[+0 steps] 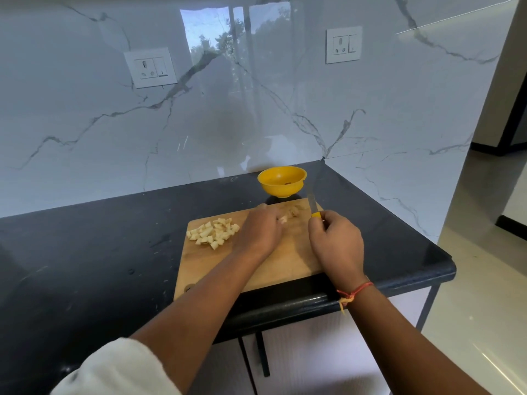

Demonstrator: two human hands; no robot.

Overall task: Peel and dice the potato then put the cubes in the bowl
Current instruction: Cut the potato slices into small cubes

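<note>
One yellow bowl [273, 190] holds perhaps a dark speck [287, 183]; right hand [336, 246] grips the knife [312, 201], left hand [261, 230] holds potato pieces [291, 212].

- One yellow bowl [281, 191]
- One wooden cutting board [285, 253]
- One knife [312, 202]
- Two hands: left hand [261, 232], right hand [336, 243]
- Two wall sockets [150, 67] [344, 44]
- One heap of potato cubes [214, 233], too many to count
- A few blurred potato pieces [289, 214], number unclear
</note>
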